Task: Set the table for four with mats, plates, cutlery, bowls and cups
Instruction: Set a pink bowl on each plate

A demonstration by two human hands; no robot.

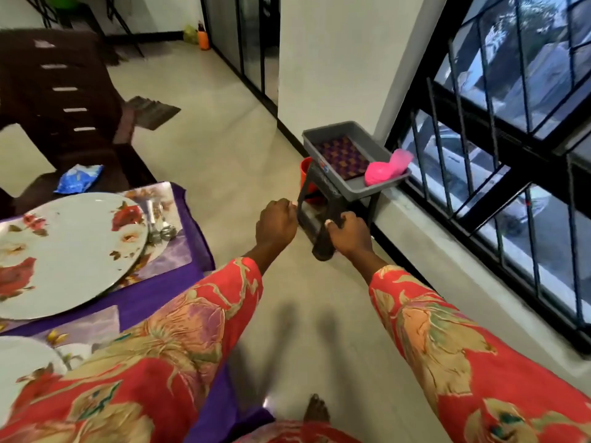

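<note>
Table (pixel 198 282) sits at left under a purple cloth; on it a floral placemat (pixel 166 251) carries a large floral dinner plate (pixel 70 254), with steel cutlery (pixel 158 225) lying on the mat just right of the plate. A second plate (pixel 22 372) on its own mat shows at the near-left edge, partly hidden by the sleeve. No bowls or cups visible on the table

Right of the table, against the window ledge, stands a dark plastic stool (pixel 323 199) with a grey tub (pixel 351 190) on top. The tub holds a folded purple patterned cloth (pixel 345 158) and a pink bag (pixel 387 169). A red cup or bucket (pixel 305 174) sits behind the stool, mostly hidden; can't tell which

Right hand (pixel 348 235) is wrapped round the stool's near leg, fingers curled closed on it. Left hand (pixel 276 222) is a loose fist just beside the far-left leg; whether it actually grips that leg I can't tell

Handling, judged:
- stool: rigid, light moulded plastic, but the loaded tub makes it top-heavy, so keep it level or the tub slides off; two legs is a sane hold
- plates: look ceramic, so heavy, brittle, glazed and slick; take by the rim with both hands, thumb on top
- mats: thin, flexible, laminated-looking, may skate on the cloth
- cutlery: stiff, small, slippery; pick up by the handles
</note>
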